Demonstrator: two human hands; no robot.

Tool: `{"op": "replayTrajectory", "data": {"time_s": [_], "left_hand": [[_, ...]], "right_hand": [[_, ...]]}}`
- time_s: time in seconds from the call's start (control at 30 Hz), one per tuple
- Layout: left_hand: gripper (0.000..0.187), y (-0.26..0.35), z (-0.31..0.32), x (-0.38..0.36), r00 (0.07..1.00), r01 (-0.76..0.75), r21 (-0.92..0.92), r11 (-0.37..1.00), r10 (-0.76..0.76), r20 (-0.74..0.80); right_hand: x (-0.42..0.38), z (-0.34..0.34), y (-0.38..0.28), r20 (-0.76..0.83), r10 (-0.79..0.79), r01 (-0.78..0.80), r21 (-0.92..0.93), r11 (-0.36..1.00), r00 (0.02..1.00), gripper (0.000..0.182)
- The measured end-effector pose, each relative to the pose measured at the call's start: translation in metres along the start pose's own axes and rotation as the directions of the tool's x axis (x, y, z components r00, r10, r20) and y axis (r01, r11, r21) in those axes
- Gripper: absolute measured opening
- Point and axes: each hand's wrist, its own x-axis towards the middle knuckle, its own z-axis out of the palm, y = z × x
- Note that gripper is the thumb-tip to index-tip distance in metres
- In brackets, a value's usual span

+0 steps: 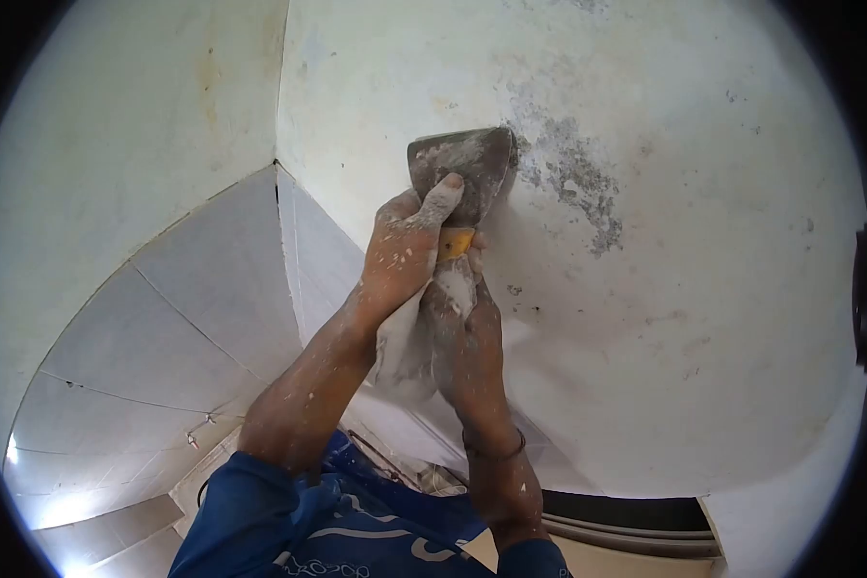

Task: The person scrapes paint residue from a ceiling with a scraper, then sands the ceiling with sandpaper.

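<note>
A wide putty knife (460,159) with a dusty grey blade lies against the pale wall, its blade edge pointing up. My left hand (405,241) is closed on it from the left, the thumb pressed on the blade face. Below it, my right hand (467,323) wraps around the handle (455,244), which shows yellow near the blade and is coated in white powder lower down. Some whitish, cloth-like material (403,352) hangs beneath the hands; what it is cannot be made out. Both hands are speckled with plaster dust.
Right of the blade, the wall carries a rough grey peeled patch (583,183). Grey tiles (183,308) cover the adjoining wall at left, with small taps (195,440) low on it. A dark round-edged object (865,299) sits at the far right.
</note>
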Motion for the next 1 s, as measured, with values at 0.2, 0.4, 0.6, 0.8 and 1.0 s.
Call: {"op": "replayTrajectory", "data": {"time_s": [0.2,0.4,0.6,0.8,1.0], "left_hand": [[0.044,-0.002,-0.005,0.005,0.994,-0.102,0.122,0.987,0.099,0.036],[0.04,0.013,0.002,0.009,1.0,-0.02,-0.002,1.0,0.02,-0.004],[0.043,0.016,0.001,0.008,0.999,-0.031,0.051,0.998,0.032,-0.031],[0.042,-0.01,-0.002,0.014,0.953,-0.302,0.141,0.943,0.3,0.037],[0.039,0.001,0.008,-0.01,0.999,-0.039,0.022,0.999,0.039,-0.012]], "right_hand": [[0.002,0.002,0.001,0.007,0.039,-0.04,0.128,0.991,0.999,0.028],[0.003,0.004,-0.006,0.009,0.137,-0.135,0.231,0.964,0.991,0.026],[0.001,0.005,-0.005,-0.006,0.156,-0.148,0.293,0.945,0.988,0.027],[0.0,0.0,-0.003,0.048,0.253,-0.257,0.262,0.93,0.966,0.033],[-0.014,0.004,-0.01,0.019,0.207,-0.203,0.288,0.936,0.978,0.033]]}}
